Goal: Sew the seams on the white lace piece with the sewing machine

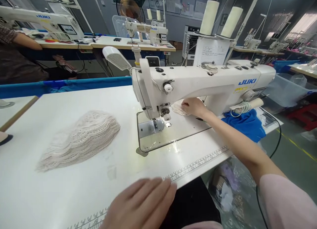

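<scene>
Closest to my camera is the left hand point(142, 204), its grip flat with the fingers stretched out side by side, at the front edge of the table point(81, 192) near the printed ruler point(198, 165). I have the right hand point(194, 106) under the arm of the sewing machine point(190, 78), fingers at an off-white lace piece point(178, 109); I can't tell whether that grip pinches it. A layered lace stack point(86, 138) lies left of the machine.
</scene>
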`<action>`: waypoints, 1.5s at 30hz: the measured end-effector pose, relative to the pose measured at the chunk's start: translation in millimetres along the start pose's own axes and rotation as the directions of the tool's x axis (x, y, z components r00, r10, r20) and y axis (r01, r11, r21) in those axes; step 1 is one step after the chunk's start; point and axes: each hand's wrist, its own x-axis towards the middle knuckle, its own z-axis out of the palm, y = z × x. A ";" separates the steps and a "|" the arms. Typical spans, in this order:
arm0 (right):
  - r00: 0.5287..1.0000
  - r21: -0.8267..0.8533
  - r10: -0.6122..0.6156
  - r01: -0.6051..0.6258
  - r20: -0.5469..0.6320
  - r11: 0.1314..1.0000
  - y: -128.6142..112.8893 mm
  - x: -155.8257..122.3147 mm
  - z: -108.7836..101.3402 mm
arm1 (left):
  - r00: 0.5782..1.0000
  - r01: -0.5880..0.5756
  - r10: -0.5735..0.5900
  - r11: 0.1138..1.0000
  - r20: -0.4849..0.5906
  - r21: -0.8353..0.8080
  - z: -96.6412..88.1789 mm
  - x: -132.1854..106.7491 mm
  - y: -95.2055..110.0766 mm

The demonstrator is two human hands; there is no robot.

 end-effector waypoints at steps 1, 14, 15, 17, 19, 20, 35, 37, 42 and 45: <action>1.000 0.039 0.000 0.001 -0.019 0.999 1.7 -2.1 -0.8 | 0.998 -0.012 0.013 1.000 0.054 -0.017 4.9 14.2 -10.8; 0.949 0.884 -0.098 -0.236 0.298 0.403 -5.5 -75.1 -13.6 | 0.726 0.680 -0.620 0.712 0.298 -0.175 59.1 80.1 -60.2; 0.926 0.918 -0.128 -0.319 0.355 0.235 -8.0 -83.1 -14.9 | 0.709 0.699 -0.619 0.680 0.339 -0.221 56.9 79.2 -60.2; 0.895 0.910 -0.175 -0.415 0.411 0.011 -12.7 -98.0 -15.9 | 0.661 0.748 -0.572 0.557 0.486 -0.361 50.9 76.2 -61.4; 0.888 0.892 -0.186 -0.442 0.421 -0.090 -16.6 -111.8 -14.7 | 0.624 0.782 -0.443 0.341 0.644 -0.523 44.0 72.2 -63.4; 0.887 0.885 -0.179 -0.449 0.426 -0.121 -18.2 -118.5 -13.6 | 0.622 0.780 -0.386 0.222 0.682 -0.585 40.6 70.0 -64.1; 0.823 0.818 -0.287 -0.321 0.490 0.477 -38.9 -104.6 -5.5 | 0.640 0.764 -0.296 0.352 0.709 -0.541 4.4 56.5 -90.8; 0.691 0.791 -0.425 -0.367 0.584 0.490 -45.6 -83.9 1.8 | 0.637 0.762 -0.273 0.365 0.721 -0.535 -2.0 52.6 -97.2; 0.604 0.774 -0.503 -0.360 0.619 0.521 -61.7 -53.5 18.2 | 0.540 0.806 -0.307 0.456 0.784 -0.376 -13.0 47.3 -111.1; 0.658 0.792 -0.485 -0.304 0.577 0.530 -67.9 -52.0 23.6 | 0.536 0.813 -0.415 0.489 0.736 -0.317 -4.7 52.0 -110.5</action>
